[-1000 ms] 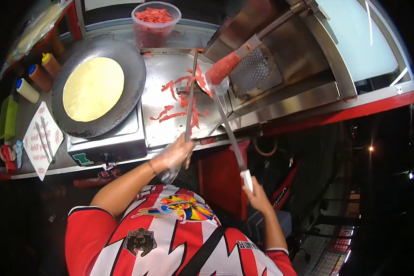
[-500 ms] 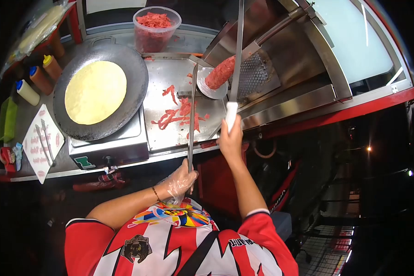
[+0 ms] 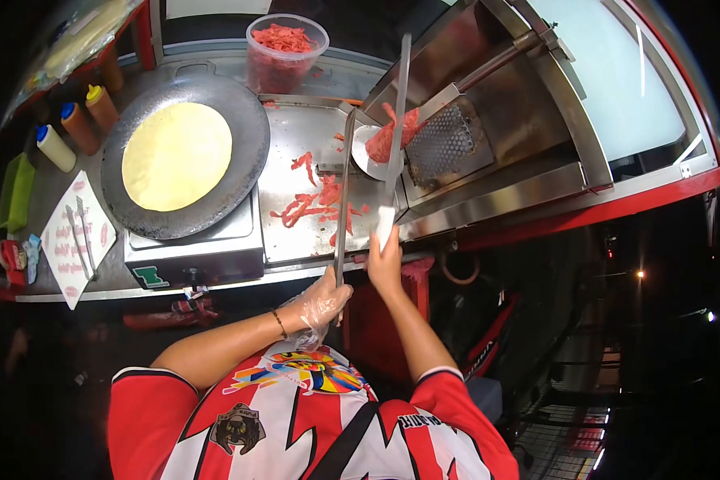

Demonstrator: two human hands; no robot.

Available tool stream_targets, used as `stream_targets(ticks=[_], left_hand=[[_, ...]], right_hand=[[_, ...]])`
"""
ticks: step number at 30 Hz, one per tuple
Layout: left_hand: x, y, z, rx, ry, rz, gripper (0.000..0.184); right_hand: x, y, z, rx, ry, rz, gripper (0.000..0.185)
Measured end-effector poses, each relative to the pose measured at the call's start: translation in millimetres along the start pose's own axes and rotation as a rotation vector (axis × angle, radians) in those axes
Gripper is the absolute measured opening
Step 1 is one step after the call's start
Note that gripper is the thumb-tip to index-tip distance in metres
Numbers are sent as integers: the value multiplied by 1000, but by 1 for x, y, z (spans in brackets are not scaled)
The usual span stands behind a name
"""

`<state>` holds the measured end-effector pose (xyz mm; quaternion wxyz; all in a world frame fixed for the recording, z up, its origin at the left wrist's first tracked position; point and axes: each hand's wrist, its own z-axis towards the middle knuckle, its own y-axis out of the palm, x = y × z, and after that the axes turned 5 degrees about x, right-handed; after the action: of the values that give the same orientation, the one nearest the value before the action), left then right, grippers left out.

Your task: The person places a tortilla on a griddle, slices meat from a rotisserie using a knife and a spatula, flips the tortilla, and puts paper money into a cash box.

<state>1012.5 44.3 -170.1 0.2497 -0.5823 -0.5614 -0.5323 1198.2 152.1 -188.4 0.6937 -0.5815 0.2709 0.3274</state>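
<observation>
My right hand (image 3: 386,262) is closed round the white handle of a long knife (image 3: 398,132). Its blade crosses in front of the reddish meat cone (image 3: 386,142) on the spit, and a loose strip of meat sticks up at the cone's top left. In a clear plastic glove, my left hand (image 3: 326,302) grips a long, thin metal tool (image 3: 345,196), upright, its far end beside the round metal plate (image 3: 365,157) under the cone; its exact kind is unclear. Cut meat strips (image 3: 322,200) lie on the metal tray (image 3: 290,240) around that tool.
Left of the tray, a yellow flatbread (image 3: 176,156) lies on a black griddle (image 3: 252,136). A clear tub (image 3: 256,60) of shredded meat stands behind. Several sauce bottles (image 3: 56,150) and tongs (image 3: 81,240) on printed paper (image 3: 56,254) are farther left. A perforated burner (image 3: 450,140) sits right of the cone.
The knife has come down and toward me along with my right hand. A strip of meat now stands away from the cone. The whole view has shifted slightly.
</observation>
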Motion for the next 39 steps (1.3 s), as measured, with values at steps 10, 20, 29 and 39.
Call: stream_targets(ticks=[10,20,29,39], left_hand=[[17,-4,28,58,-6,-19,27],[42,-28,37,-9,28,180,27],[-2,-18,-12,-12,-31,-10,25],[-8,-4,-16,-50,0,-45,21]], right_hand=[[-25,-25,-11,-63,15,-112,27],[-43,-206,-108,-374,211,-328,25],[-88,-59,-31,27,77,180,22],[-15,13,-36,89,12,106,33]])
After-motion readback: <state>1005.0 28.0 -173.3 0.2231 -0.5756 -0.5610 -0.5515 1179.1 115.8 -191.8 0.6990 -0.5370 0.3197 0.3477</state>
